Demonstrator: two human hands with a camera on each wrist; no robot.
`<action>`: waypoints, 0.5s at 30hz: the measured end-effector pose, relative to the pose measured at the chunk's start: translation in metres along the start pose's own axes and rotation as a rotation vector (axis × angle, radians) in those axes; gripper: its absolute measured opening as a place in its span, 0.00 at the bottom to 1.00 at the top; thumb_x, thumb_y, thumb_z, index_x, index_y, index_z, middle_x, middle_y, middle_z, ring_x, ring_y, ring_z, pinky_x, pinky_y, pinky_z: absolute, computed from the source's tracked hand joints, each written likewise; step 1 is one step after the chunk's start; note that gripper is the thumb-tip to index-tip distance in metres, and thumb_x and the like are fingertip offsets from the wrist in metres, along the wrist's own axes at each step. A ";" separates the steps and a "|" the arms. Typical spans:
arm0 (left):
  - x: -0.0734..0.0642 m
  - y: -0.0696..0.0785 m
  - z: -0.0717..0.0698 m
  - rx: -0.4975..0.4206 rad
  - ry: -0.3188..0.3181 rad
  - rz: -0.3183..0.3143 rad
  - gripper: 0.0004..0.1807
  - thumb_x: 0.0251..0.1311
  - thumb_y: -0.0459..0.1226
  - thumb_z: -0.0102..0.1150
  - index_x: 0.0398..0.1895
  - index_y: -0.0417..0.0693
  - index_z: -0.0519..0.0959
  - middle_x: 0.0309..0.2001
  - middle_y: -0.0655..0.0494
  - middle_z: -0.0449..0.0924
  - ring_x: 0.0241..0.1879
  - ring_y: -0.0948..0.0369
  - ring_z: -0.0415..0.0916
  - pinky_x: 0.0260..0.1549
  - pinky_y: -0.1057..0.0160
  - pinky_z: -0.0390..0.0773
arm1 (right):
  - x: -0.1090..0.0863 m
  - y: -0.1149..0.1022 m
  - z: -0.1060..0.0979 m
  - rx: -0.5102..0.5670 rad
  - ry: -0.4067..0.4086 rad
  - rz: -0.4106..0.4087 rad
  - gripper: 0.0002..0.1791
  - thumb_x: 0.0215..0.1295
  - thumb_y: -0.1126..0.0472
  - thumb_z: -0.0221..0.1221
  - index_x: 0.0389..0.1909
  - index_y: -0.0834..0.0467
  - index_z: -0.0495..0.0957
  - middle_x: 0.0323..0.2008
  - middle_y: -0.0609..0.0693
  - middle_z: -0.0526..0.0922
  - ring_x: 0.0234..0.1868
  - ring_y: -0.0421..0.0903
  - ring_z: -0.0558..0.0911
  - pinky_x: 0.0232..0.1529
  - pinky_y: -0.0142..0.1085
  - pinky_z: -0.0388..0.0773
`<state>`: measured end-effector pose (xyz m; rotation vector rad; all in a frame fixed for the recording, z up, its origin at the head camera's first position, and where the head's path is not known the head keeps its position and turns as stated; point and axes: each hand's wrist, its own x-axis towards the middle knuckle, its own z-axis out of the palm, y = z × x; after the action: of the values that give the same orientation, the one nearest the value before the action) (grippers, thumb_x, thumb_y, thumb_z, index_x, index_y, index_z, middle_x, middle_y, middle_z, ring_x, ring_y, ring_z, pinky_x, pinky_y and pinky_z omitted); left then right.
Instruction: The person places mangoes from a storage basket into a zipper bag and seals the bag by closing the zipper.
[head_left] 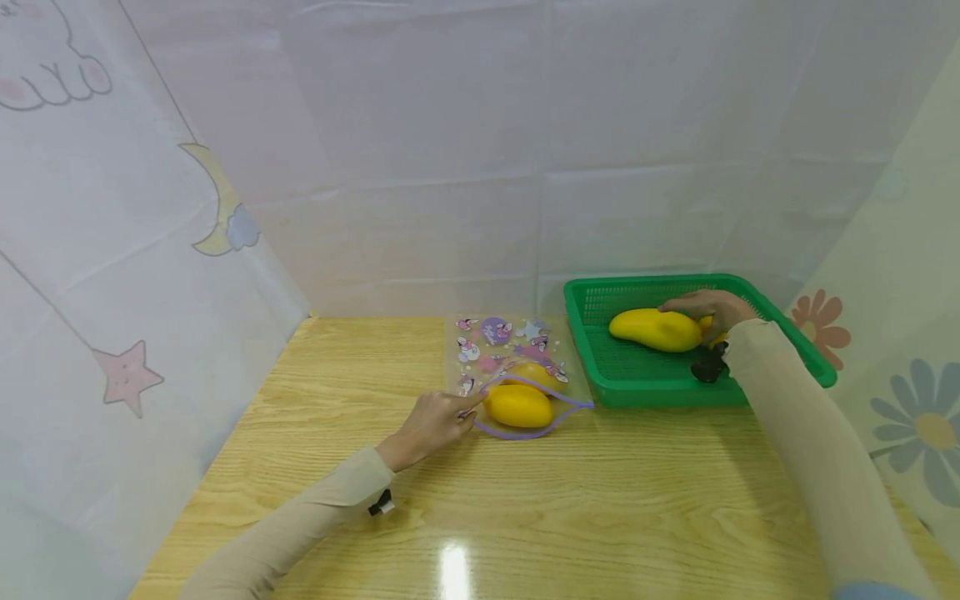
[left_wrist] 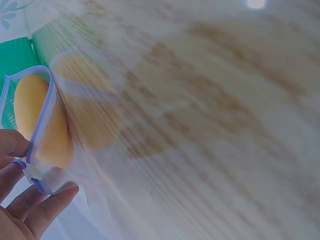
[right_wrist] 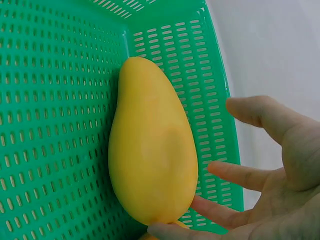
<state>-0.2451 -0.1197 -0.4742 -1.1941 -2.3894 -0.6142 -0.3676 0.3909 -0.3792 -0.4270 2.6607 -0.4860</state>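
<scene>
The right hand (head_left: 711, 310) is spread, fingers apart beside a large mango (head_left: 651, 328) in the green basket (head_left: 675, 395); I cannot tell if they touch. The left hand (head_left: 438, 423) pinches the open clear bag (head_left: 468, 346) on the table (head_left: 525, 517). The step seems to be reaching for that mango — next calls for curling round it. Counted: two mangoes (head_left: 519, 407) bagged; one mango in the basket, plus at least one half-hidden yellow fruit (head_left: 705, 327).

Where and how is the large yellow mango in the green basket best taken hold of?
Probably round its thicker half, from above, with fingers straddling its long sides. The mango lies inside the green basket, whose walls hinder a sideways approach; its thick end is toward the right hand, the other tapers.
</scene>
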 end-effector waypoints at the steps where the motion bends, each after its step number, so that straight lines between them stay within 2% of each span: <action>1: 0.000 0.000 0.000 -0.002 0.000 -0.001 0.20 0.54 0.28 0.67 0.53 0.40 0.84 0.15 0.62 0.76 0.12 0.76 0.46 0.11 0.79 0.51 | -0.002 0.001 0.000 -0.091 0.020 -0.039 0.42 0.56 0.72 0.68 0.72 0.57 0.64 0.67 0.75 0.58 0.61 0.75 0.64 0.52 0.67 0.70; 3: 0.000 0.000 0.000 -0.005 -0.001 -0.001 0.20 0.55 0.28 0.67 0.53 0.40 0.83 0.15 0.61 0.76 0.12 0.76 0.46 0.10 0.79 0.51 | -0.007 -0.001 0.001 -0.188 0.050 -0.066 0.43 0.53 0.73 0.70 0.71 0.55 0.66 0.64 0.75 0.62 0.57 0.73 0.69 0.50 0.67 0.70; 4: 0.000 0.000 0.000 -0.005 -0.001 -0.001 0.20 0.55 0.28 0.67 0.53 0.40 0.83 0.15 0.61 0.76 0.12 0.76 0.47 0.10 0.79 0.51 | -0.012 -0.009 0.000 -0.165 0.047 -0.033 0.41 0.53 0.74 0.69 0.70 0.59 0.66 0.64 0.77 0.62 0.57 0.74 0.69 0.51 0.67 0.70; 7: 0.000 0.000 0.000 0.002 0.001 0.002 0.20 0.54 0.28 0.67 0.53 0.40 0.83 0.17 0.60 0.79 0.13 0.75 0.49 0.11 0.79 0.52 | -0.016 -0.012 0.001 -0.080 0.045 -0.001 0.41 0.56 0.74 0.68 0.71 0.61 0.63 0.66 0.77 0.58 0.58 0.74 0.69 0.52 0.67 0.70; 11: -0.001 0.000 0.000 0.009 0.003 0.006 0.21 0.53 0.28 0.68 0.53 0.40 0.83 0.19 0.57 0.82 0.13 0.74 0.54 0.11 0.79 0.54 | -0.017 -0.011 0.004 0.040 0.044 -0.002 0.41 0.57 0.74 0.67 0.71 0.63 0.62 0.68 0.77 0.54 0.59 0.74 0.69 0.51 0.62 0.74; 15: -0.001 0.000 0.000 0.003 0.005 0.008 0.20 0.53 0.28 0.69 0.52 0.40 0.84 0.20 0.57 0.83 0.13 0.74 0.55 0.11 0.79 0.55 | -0.016 -0.009 0.007 0.108 0.048 -0.002 0.42 0.55 0.72 0.70 0.71 0.64 0.63 0.67 0.77 0.53 0.59 0.74 0.69 0.48 0.55 0.79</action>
<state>-0.2449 -0.1205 -0.4748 -1.1988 -2.3795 -0.6098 -0.3484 0.3864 -0.3766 -0.3905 2.6647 -0.6445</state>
